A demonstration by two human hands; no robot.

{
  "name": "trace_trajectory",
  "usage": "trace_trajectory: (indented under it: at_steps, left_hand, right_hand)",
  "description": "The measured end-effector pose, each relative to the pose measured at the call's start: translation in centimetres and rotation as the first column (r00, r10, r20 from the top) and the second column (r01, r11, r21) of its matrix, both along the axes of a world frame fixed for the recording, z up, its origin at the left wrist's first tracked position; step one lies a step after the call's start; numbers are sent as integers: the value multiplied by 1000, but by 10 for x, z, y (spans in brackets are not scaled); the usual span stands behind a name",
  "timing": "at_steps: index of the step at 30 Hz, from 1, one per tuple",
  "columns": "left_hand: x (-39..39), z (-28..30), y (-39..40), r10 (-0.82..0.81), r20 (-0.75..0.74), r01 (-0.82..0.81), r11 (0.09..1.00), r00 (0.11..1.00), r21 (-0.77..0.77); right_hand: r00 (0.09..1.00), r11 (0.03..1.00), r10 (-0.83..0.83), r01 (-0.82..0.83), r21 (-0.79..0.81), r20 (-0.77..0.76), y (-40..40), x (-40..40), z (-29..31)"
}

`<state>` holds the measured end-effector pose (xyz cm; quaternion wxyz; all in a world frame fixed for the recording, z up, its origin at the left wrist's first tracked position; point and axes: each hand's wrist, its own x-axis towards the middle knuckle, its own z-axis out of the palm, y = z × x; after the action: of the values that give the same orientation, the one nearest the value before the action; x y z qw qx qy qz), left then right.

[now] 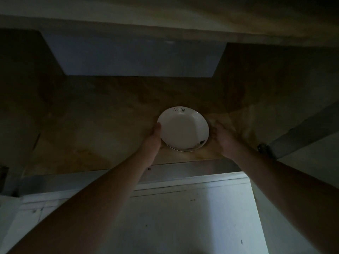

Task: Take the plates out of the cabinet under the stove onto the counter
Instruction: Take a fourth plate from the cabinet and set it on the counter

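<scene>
A white round plate (183,130) with dark lettering on its far rim lies inside the dim cabinet, on the brown shelf floor (102,125). My left hand (153,137) grips the plate's left edge, thumb on the rim. My right hand (222,139) is just right of the plate with fingers spread; whether it touches the rim is hidden in the dark. The plate's near edge looks slightly raised and has a dark mark on it.
The cabinet's front sill (183,169) runs across below the hands. An open door with a hinge (264,148) stands at the right. Pale floor (183,217) lies in the foreground. The cabinet's back wall (132,57) is grey-blue.
</scene>
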<state>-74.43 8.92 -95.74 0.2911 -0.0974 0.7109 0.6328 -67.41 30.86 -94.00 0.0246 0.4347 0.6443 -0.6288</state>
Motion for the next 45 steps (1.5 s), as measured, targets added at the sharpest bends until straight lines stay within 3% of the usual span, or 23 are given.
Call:
trace_trajectory:
  at_steps: [2, 4, 7, 10, 14, 23, 31, 41, 45]
  left_hand:
    - [-3, 5, 0, 31, 167, -60, 983, 985, 171]
    - [-7, 10, -3, 68, 222, -125, 959, 973, 255]
    - [-11, 11, -6, 69, 270, -141, 957, 960, 255]
    - [-8, 9, -12, 41, 305, -111, 970, 951, 215]
    - [-3, 9, -21, 21, 308, -84, 977, 951, 195]
    - [-2, 13, -64, 47, 243, -89, 983, 969, 163]
    - [16, 22, -116, 92, 241, -133, 978, 966, 158]
    - [91, 106, -203, 224, 275, -288, 933, 935, 217]
    - [132, 154, -233, 255, 249, -300, 941, 934, 159]
  right_hand:
    - [988, 984, 11, -38, -172, -156, -3, 0, -2]
    - [977, 971, -60, 9, -237, -205, -3, -1, -3]
    - [975, 939, -171, 117, -324, -144, 0, 0, -4]
    - [993, 948, -100, 74, -309, -68, 0, 6, -4]
    - [1000, 952, 10, -14, -305, -14, -6, 13, -3]
    - [998, 888, 32, -55, -457, -57, -26, 24, 4]
    - [997, 900, 66, -76, -429, -37, -70, 33, 17]
    - [979, 885, 203, -175, -431, 20, -146, 71, 97]
    - [969, 840, 241, -181, -511, 53, -170, 93, 142]
